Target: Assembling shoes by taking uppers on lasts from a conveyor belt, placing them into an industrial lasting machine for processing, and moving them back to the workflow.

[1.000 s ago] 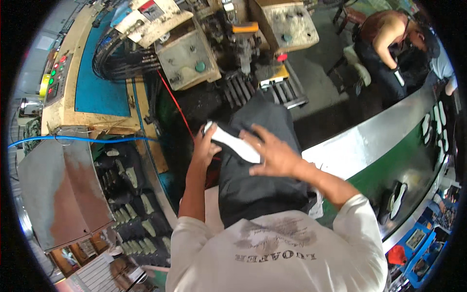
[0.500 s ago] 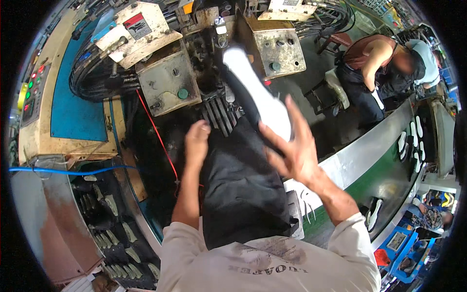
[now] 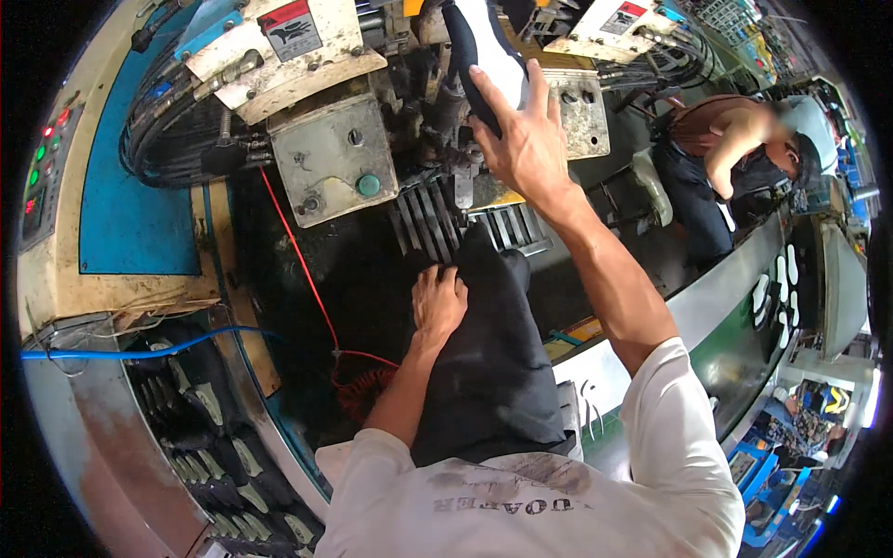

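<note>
At the top middle, my right hand [image 3: 528, 144] is closed on the near end of a shoe [image 3: 490, 51] with a black upper and a white underside, its fingers stretched along it. The far end of the shoe reaches past the upper edge of the picture, among the dark machine parts. Below it, my left hand [image 3: 439, 302] is curled, back upward, against the black cloth over my leg [image 3: 493, 372]. Its palm and fingertips are hidden, so I cannot see whether anything is in it.
Soiled control boxes [image 3: 335, 158] flank the machine, one with a green button. A slatted metal grate [image 3: 428, 223] lies below. Shoe pieces fill a rack [image 3: 200, 456] at lower left. A red coiled hose [image 3: 358, 395] hangs nearby. Right: a conveyor [image 3: 726, 358] with white-soled shoes, and a seated person [image 3: 716, 158].
My right hand has carried the shoe forward and up, into the machine area. My left hand has moved right, onto my leg. The whole view has shifted slightly.
</note>
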{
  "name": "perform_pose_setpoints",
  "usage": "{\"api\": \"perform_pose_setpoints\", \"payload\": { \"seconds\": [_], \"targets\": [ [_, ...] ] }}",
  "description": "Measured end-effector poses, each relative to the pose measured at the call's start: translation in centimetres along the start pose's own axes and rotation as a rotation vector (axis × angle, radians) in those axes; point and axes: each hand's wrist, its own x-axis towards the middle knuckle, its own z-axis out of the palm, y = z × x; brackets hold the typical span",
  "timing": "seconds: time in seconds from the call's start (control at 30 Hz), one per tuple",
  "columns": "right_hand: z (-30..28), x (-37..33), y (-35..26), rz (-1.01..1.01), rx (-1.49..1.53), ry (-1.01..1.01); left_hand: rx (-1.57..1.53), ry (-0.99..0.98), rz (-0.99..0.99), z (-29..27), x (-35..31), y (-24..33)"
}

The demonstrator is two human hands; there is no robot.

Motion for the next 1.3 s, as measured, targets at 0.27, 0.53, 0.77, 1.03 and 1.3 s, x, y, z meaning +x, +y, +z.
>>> {"api": "perform_pose_setpoints", "payload": {
  "seconds": [0.27, 0.53, 0.77, 1.03, 1.3],
  "targets": [
    [1.9, -0.1, 1.1, -0.274, -0.089, 0.209, -0.033, 0.045, 0.023, -0.2, -0.3, -1.3],
    [4.3, 8.7, 1.7, -0.315, -0.19, 0.377, 0.044, 0.003, 0.004, 0.1, 0.6, -0.8],
    [5.5, 16.1, 2.5, -0.301, -0.258, 0.331, -0.007, -0.007, 0.02, -0.2, 1.4, -0.6],
    [3.1, 17.0, 1.4, -0.304, -0.217, 0.323, 0.009, -0.001, 0.108, 0.3, 1.2, -1.0],
    [3.0, 17.9, 0.6, -0.229, -0.1, 0.285, 0.003, 0.059, 0.137, 1.0, 0.1, -2.1]
  ]
}}
